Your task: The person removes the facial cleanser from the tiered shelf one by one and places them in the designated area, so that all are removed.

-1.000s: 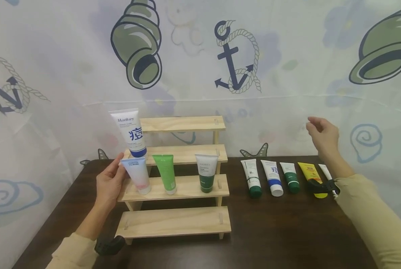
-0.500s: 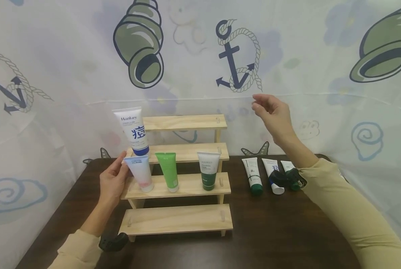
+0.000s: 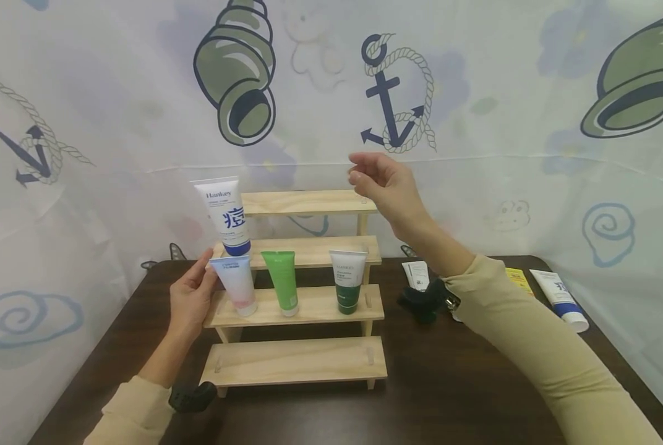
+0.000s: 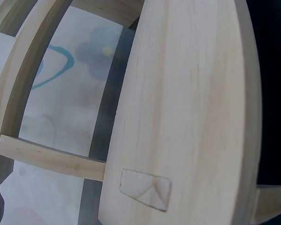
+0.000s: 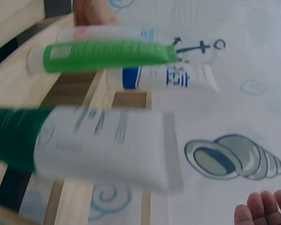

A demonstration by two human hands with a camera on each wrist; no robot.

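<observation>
My left hand [image 3: 192, 300] grips the left end of a tiered wooden display rack [image 3: 294, 363], beside its middle shelves. A white tube with a blue cap [image 3: 226, 210] stands on the second shelf from the top. On the shelf below stand a pale pink-and-blue tube [image 3: 235, 285], a green tube [image 3: 282, 281] and a white-and-green tube [image 3: 348, 278]. My right hand [image 3: 389, 188] is raised at the right end of the top shelf, holding nothing, its fingers loosely bent. In the right wrist view, fingertips [image 5: 260, 208] show at the lower right corner, apart from the tubes.
More tubes lie on the dark table [image 3: 476, 377] right of the rack: a white one [image 3: 417, 275], a yellow one [image 3: 519, 281] and a blue-capped white one [image 3: 560, 300]. My right forearm partly covers this row. A patterned cloth [image 3: 320, 123] hangs behind.
My right hand has swept left, from above the lying tubes to the right end of the top shelf. My left hand stays at the rack, and the standing tubes keep their places.
</observation>
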